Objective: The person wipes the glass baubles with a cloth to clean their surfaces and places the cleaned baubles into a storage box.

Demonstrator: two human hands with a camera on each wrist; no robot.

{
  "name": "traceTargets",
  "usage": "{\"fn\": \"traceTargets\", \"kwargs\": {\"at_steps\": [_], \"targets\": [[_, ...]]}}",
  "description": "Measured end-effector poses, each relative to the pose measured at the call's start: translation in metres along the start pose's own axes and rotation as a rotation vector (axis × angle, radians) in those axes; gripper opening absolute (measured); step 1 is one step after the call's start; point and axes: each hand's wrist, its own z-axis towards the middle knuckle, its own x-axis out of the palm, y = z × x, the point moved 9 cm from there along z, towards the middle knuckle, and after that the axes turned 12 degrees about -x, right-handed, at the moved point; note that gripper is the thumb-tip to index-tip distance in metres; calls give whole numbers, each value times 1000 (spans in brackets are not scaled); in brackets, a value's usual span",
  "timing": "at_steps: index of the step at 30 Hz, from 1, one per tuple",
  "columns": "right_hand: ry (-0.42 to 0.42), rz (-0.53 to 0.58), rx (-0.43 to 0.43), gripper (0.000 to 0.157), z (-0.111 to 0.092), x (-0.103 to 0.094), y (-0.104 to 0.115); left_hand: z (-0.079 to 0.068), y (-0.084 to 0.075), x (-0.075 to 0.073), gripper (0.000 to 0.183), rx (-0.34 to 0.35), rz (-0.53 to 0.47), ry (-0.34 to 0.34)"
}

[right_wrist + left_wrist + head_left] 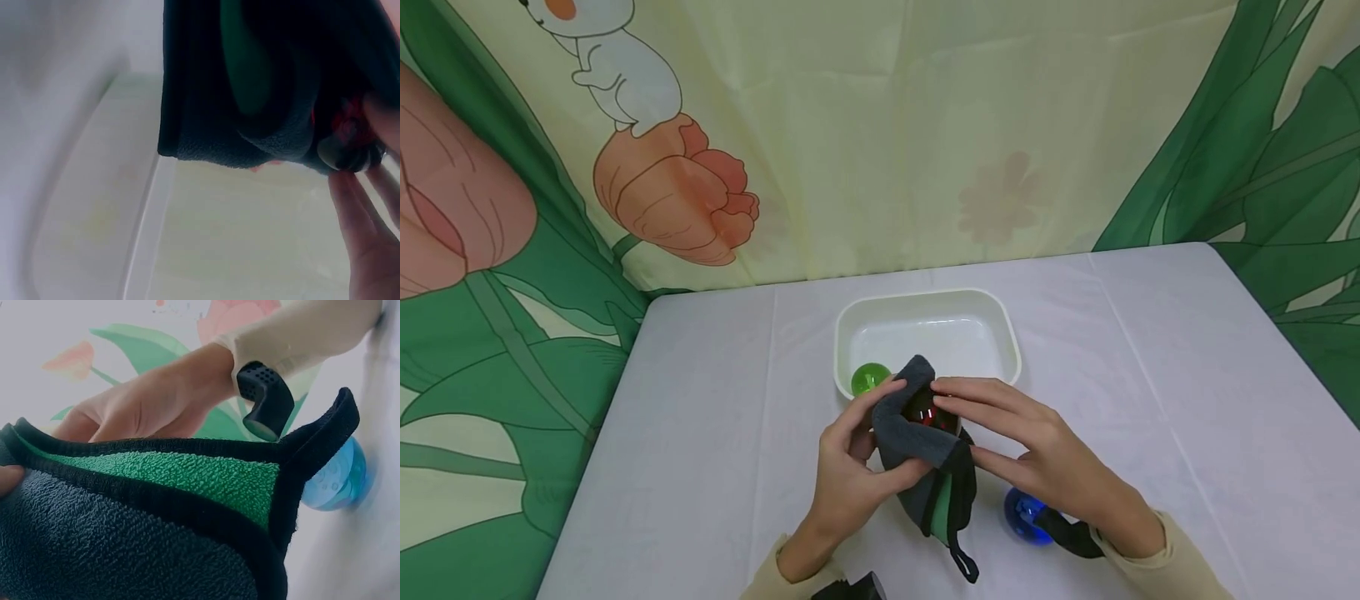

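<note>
Dark grey cloth, black edging, green underside, held up between both hands over the tabletop, just on the near side of the tray. Long axis slants from far-left to near-right; plain end points away toward the tray, end with the black loop points back at the person and hangs down past the fingers.

Left hand: fingers pinch the cloth on its left side, thumb on the near part, index up near the far end. Right hand: fingers fairly straight, slightly spread, tips and thumb set around the red ball and the cloth edge; cannot tell how firmly. Red ball sits in the cloth's fold, between the two hands' fingers, mostly covered.

White tray beyond the fingers, long side running left-right. Green ball in its near-left corner, just past the left fingertips. Blue ball on the tabletop, nearer the person than the right fingers, beside the right wrist. Pale printed curtain behind everything.
</note>
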Motion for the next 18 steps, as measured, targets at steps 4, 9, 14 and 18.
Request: {"fn": "traceTargets", "kwargs": {"at_steps": [4, 9, 14, 18], "targets": [[-26, -37, -116, 37, 3, -2, 8, -1, 1, 1, 68, -4, -20, 11], [-18, 5, 14, 41, -1, -1, 2, -1, -1, 2, 70, 15, -12, 9], [-48, 69, 180, 63, -4, 0, -5, -1, -3, 2, 70, 46, 8, 10], [-42, 53, 229, 68, -7, 1, -9, -1, -3, 1, 68, 21, 7, 4]]}}
